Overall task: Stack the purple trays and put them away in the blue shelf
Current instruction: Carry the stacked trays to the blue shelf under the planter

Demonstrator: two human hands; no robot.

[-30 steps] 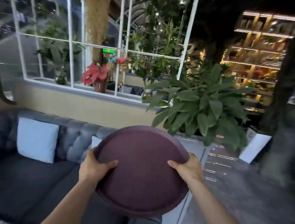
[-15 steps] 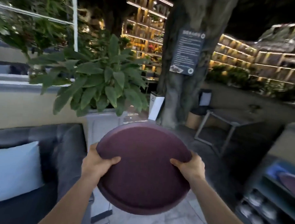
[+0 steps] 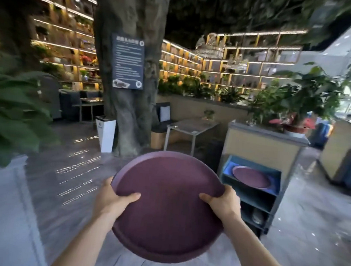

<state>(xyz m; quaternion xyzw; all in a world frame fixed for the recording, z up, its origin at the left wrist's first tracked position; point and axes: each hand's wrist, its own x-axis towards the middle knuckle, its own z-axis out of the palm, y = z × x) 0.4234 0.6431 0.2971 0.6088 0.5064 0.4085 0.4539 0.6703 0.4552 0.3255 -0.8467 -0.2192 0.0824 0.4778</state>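
Holding the tray (image 3: 167, 209) in the air by its rim, left hand (image 3: 112, 200) and right hand (image 3: 225, 203) clamped on opposite sides with thumbs over the lip, left of the shelf (image 3: 252, 194) and not yet touching it. Looks stiff, light and smooth, probably plastic, so perhaps slippery; best gripped at the raised rim, kept level. Second tray (image 3: 251, 177) already lying in the top compartment of the shelf.

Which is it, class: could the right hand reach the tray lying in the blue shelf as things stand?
Probably not yet. The right hand grips the held purple tray, as does the left hand, and the shelved tray in the blue shelf lies beyond it.
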